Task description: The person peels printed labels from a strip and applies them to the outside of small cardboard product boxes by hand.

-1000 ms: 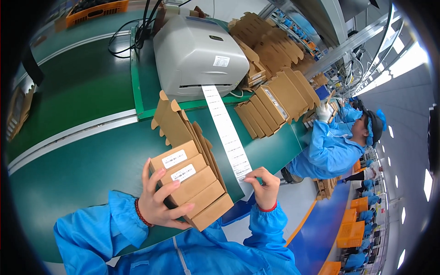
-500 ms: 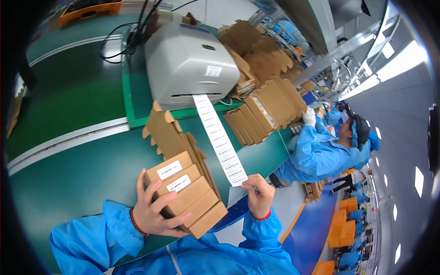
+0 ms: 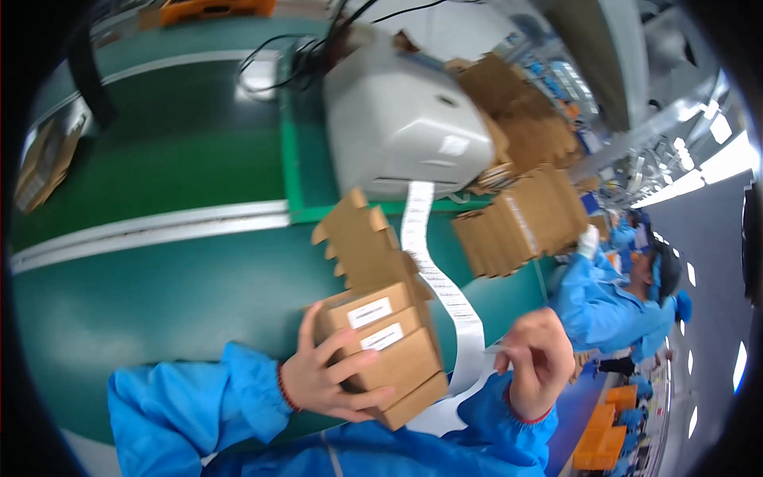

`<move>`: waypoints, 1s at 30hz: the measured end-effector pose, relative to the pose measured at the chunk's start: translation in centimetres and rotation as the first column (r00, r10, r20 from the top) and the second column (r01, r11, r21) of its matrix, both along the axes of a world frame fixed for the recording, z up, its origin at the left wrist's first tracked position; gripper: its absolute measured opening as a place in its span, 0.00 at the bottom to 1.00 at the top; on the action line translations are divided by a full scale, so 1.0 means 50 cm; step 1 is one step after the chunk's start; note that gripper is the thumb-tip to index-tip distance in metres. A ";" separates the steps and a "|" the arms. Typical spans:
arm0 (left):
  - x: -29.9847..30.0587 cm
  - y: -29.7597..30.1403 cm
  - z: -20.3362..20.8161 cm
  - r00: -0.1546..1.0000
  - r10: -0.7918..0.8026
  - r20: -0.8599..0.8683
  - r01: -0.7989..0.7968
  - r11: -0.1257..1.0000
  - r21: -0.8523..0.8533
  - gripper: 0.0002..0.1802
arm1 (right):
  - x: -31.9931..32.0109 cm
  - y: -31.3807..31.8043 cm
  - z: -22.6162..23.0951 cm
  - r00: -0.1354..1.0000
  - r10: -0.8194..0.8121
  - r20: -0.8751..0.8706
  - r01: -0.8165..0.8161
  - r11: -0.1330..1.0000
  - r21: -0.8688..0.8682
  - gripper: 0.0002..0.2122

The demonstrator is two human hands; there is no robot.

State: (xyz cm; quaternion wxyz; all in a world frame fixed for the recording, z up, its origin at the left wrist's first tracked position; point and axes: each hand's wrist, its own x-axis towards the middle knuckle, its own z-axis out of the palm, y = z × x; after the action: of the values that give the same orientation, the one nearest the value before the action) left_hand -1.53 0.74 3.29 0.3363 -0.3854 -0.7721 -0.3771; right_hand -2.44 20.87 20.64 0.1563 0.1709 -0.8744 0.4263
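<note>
My left hand (image 3: pixel 338 370) wraps round the near side of several small brown cardboard boxes (image 3: pixel 409 358) held side by side. Two of them carry white labels (image 3: pixel 381 337), printed with barcodes. Unfolded brown flaps (image 3: pixel 359 246) stand up behind the boxes. From a grey label printer (image 3: pixel 401 119) a long white strip of labels (image 3: pixel 449 290) curls down past the boxes. To its right my right hand (image 3: pixel 542 358) is closed in a pinch on a small white label (image 3: pixel 494 349), blurred by motion. Whether that label still touches the strip I cannot tell.
A pile of folded cardboard cartons (image 3: pixel 520 222) lies right of the printer, with more brown cardboard (image 3: pixel 517 111) behind. A green conveyor belt (image 3: pixel 183 135) runs at the left. Black cables (image 3: pixel 306 56) hang beside the printer. A co-worker in blue (image 3: pixel 612 298) works at the right.
My right hand has moved right, off the strip's printed end, and now pinches a small label. The strip, straight before, now sags and curls. The view has shifted, placing everything further right.
</note>
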 end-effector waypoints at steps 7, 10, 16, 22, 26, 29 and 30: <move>0.004 0.002 0.008 0.999 0.036 -0.025 -0.035 0.998 0.044 0.24 | -0.040 -0.058 -0.038 0.844 0.220 0.489 -0.246 0.969 -0.013 0.02; 0.007 -0.001 0.003 0.999 0.039 -0.008 -0.039 0.999 0.027 0.23 | -0.046 -0.062 -0.036 0.774 0.284 0.565 -0.359 0.933 0.023 0.03; 0.010 -0.001 -0.003 0.999 0.052 -0.010 -0.051 0.998 0.031 0.20 | -0.051 -0.075 -0.036 0.826 0.339 0.450 -0.440 0.887 0.138 0.04; 0.006 0.001 0.000 0.999 0.049 -0.022 -0.048 0.998 0.028 0.18 | -0.040 -0.082 -0.043 0.868 0.292 0.401 -0.396 0.895 0.207 0.05; 0.005 0.002 -0.002 0.998 0.063 -0.028 -0.063 0.998 0.030 0.18 | -0.024 -0.082 -0.059 0.953 0.196 0.230 -0.279 0.866 0.415 0.12; 0.007 -0.005 -0.003 0.995 0.098 -0.022 -0.098 0.995 0.000 0.19 | -0.060 -0.051 -0.064 0.990 -0.141 0.012 0.120 0.883 0.454 0.22; 0.006 -0.001 -0.004 0.994 0.106 -0.019 -0.106 0.994 0.004 0.19 | -0.082 -0.025 -0.073 0.980 -0.201 0.002 0.184 0.901 0.393 0.20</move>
State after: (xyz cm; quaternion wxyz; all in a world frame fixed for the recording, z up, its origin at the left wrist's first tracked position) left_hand -1.24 0.68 3.08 0.3637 -0.3471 -0.7877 -0.3562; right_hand -6.56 19.61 16.98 0.1420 0.1024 -0.9575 0.2291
